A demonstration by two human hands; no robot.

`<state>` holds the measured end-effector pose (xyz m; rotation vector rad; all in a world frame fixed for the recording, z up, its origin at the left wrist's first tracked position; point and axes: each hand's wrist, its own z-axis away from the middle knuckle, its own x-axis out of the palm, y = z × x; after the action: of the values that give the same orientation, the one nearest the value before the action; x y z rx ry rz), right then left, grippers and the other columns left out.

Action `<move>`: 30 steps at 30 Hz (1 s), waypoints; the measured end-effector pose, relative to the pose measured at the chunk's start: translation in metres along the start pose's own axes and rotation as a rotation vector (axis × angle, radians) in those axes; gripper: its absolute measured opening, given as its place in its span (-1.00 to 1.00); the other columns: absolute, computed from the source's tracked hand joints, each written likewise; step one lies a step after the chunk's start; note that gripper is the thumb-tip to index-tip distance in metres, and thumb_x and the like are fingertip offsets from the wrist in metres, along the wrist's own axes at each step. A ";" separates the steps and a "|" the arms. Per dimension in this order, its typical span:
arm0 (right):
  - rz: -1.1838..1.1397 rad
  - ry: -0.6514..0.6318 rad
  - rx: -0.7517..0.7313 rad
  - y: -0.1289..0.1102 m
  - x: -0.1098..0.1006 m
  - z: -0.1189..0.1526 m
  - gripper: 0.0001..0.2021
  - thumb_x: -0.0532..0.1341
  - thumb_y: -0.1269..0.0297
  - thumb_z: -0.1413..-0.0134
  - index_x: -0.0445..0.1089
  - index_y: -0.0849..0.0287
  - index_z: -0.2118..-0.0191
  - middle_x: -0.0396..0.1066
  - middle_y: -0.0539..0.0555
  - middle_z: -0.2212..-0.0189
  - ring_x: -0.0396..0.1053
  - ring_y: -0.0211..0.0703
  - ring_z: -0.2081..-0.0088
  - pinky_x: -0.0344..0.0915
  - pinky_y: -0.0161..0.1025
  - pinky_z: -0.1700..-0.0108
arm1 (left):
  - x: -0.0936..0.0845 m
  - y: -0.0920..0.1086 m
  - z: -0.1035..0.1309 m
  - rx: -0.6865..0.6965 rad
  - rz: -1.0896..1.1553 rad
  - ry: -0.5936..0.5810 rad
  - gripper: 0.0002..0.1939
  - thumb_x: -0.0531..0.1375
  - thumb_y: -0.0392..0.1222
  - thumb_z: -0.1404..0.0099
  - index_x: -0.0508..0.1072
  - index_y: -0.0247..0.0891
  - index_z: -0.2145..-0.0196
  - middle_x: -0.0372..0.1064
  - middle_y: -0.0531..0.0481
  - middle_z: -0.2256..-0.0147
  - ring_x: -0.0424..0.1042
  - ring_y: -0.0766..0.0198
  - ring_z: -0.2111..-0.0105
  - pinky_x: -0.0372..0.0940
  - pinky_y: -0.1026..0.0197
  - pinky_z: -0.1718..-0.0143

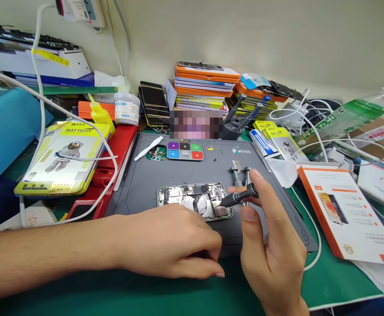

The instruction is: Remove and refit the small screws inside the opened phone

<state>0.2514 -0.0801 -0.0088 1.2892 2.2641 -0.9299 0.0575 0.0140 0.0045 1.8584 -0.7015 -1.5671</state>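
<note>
An opened smartphone (176, 192) lies face up on the grey work mat (139, 175), its inner boards and a round coil bared. My right hand (274, 245) grips a dark screwdriver (238, 197), with the index finger at its cap. The driver leans over the phone's right end, and its tip is at the parts there. In front of the phone, my left hand (175, 241) rests with curled fingers and covers its near left part. Whatever those fingers hold, if anything, is hidden. Other screwdrivers (235, 175) are just behind my right hand.
A coloured-square tray (185, 151), a white pry tool (149, 148) and small loose parts lie on the mat's far side. Battery packs (63, 158) and a white cable flank the left. An orange-and-white box (350, 215) is at right; a screwdriver holder (234, 127) stands behind.
</note>
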 end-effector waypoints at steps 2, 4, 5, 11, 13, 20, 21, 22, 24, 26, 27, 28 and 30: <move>0.036 0.035 -0.003 0.000 0.000 0.001 -0.28 0.23 0.56 -0.36 0.19 -0.08 -0.52 0.52 0.12 -0.22 0.52 -0.01 -0.04 0.49 -0.05 -0.06 | -0.001 0.001 0.000 -0.015 0.015 0.003 -0.68 0.19 -0.02 -0.61 0.54 -0.27 0.24 0.58 -0.01 0.34 0.55 0.22 0.34 0.30 0.20 0.32; 0.019 0.029 0.004 -0.001 0.000 0.001 -0.29 0.24 0.55 -0.35 0.20 -0.06 -0.52 0.50 0.13 -0.23 0.50 0.02 -0.09 0.49 -0.03 -0.08 | -0.001 0.002 0.000 -0.039 0.042 0.004 -0.69 0.19 -0.03 -0.60 0.55 -0.27 0.23 0.59 -0.02 0.33 0.55 0.22 0.33 0.30 0.22 0.31; -0.006 0.019 0.010 -0.001 0.000 0.001 -0.28 0.23 0.56 -0.35 0.19 -0.06 -0.52 0.50 0.13 -0.24 0.51 0.03 -0.10 0.49 -0.02 -0.10 | -0.002 0.002 0.000 -0.054 0.056 0.006 -0.70 0.20 -0.03 -0.60 0.55 -0.28 0.23 0.59 -0.02 0.32 0.55 0.22 0.33 0.30 0.22 0.31; 0.001 0.056 -0.010 0.000 0.001 0.005 -0.27 0.23 0.59 -0.32 0.22 -0.08 -0.50 0.55 0.09 -0.22 0.55 0.02 -0.04 0.51 -0.01 -0.06 | -0.005 0.005 0.000 -0.143 0.133 0.017 -0.71 0.19 -0.02 -0.60 0.56 -0.26 0.20 0.60 -0.04 0.29 0.55 0.22 0.33 0.28 0.25 0.32; -0.022 0.059 0.001 0.000 0.001 0.007 -0.29 0.21 0.61 -0.33 0.25 -0.06 -0.49 0.54 0.08 -0.24 0.56 0.01 -0.04 0.50 -0.02 -0.07 | -0.006 0.006 0.000 -0.148 0.155 0.037 -0.72 0.18 -0.04 -0.60 0.54 -0.25 0.22 0.59 -0.03 0.30 0.53 0.23 0.34 0.27 0.25 0.32; -0.038 0.044 0.034 -0.003 0.003 0.009 -0.24 0.27 0.58 -0.32 0.18 -0.10 -0.52 0.54 0.09 -0.24 0.58 0.02 -0.04 0.56 0.02 -0.06 | -0.010 0.010 0.000 -0.229 0.257 0.103 -0.70 0.14 -0.05 -0.61 0.41 -0.21 0.30 0.49 0.09 0.43 0.45 0.30 0.43 0.27 0.30 0.34; -0.033 0.050 0.040 -0.002 0.004 0.010 -0.23 0.29 0.57 -0.31 0.18 -0.11 -0.52 0.55 0.10 -0.23 0.59 0.01 -0.02 0.57 0.02 -0.04 | -0.010 0.010 0.000 -0.240 0.285 0.123 -0.70 0.12 -0.06 -0.62 0.39 -0.20 0.30 0.47 0.11 0.45 0.44 0.32 0.45 0.27 0.31 0.36; -0.030 0.045 0.053 -0.002 0.005 0.011 -0.21 0.32 0.55 -0.30 0.15 -0.10 -0.53 0.55 0.11 -0.21 0.59 0.01 0.01 0.58 0.02 -0.03 | -0.009 0.009 0.000 -0.253 0.318 0.143 -0.70 0.11 -0.06 -0.63 0.38 -0.20 0.29 0.45 0.12 0.46 0.43 0.33 0.47 0.27 0.32 0.37; -0.037 0.034 0.095 -0.002 0.006 0.013 -0.17 0.37 0.52 -0.27 0.13 -0.09 -0.53 0.55 0.14 -0.18 0.61 0.02 0.06 0.59 0.05 0.00 | -0.009 0.007 -0.001 -0.275 0.376 0.188 -0.72 0.13 -0.07 -0.62 0.39 -0.20 0.28 0.46 0.13 0.45 0.41 0.36 0.48 0.27 0.34 0.39; -0.073 0.097 0.139 -0.004 0.007 0.013 -0.18 0.41 0.54 -0.22 0.20 -0.10 -0.50 0.57 0.13 -0.11 0.63 0.02 0.09 0.59 0.06 0.01 | -0.008 0.004 -0.001 -0.288 0.410 0.239 -0.74 0.20 -0.06 -0.59 0.45 -0.22 0.26 0.50 0.12 0.42 0.42 0.36 0.45 0.26 0.36 0.39; -0.109 0.173 0.146 -0.005 0.007 0.012 -0.19 0.41 0.57 -0.20 0.25 -0.11 -0.47 0.58 0.12 -0.06 0.64 0.03 0.10 0.60 0.07 0.00 | -0.007 0.002 -0.002 -0.288 0.417 0.266 -0.75 0.25 -0.05 -0.57 0.49 -0.23 0.26 0.52 0.10 0.40 0.44 0.36 0.43 0.27 0.36 0.38; -0.158 0.258 0.158 -0.006 0.006 0.011 -0.22 0.40 0.59 -0.20 0.29 -0.11 -0.45 0.58 0.10 -0.01 0.64 0.03 0.10 0.61 0.07 0.01 | -0.007 0.001 -0.001 -0.286 0.421 0.291 -0.75 0.28 -0.05 -0.54 0.53 -0.25 0.26 0.55 0.08 0.38 0.47 0.35 0.40 0.27 0.36 0.37; -0.298 0.379 0.219 -0.009 0.003 0.009 -0.28 0.36 0.58 -0.26 0.30 -0.10 -0.43 0.59 0.09 0.09 0.64 0.00 0.15 0.65 0.00 0.14 | -0.006 -0.002 -0.001 -0.287 0.442 0.317 -0.76 0.33 -0.05 -0.50 0.61 -0.27 0.26 0.60 0.05 0.36 0.51 0.33 0.36 0.29 0.36 0.34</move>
<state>0.2424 -0.0878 -0.0132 1.3332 2.7702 -1.1423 0.0572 0.0195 0.0074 1.5580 -0.6473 -1.0053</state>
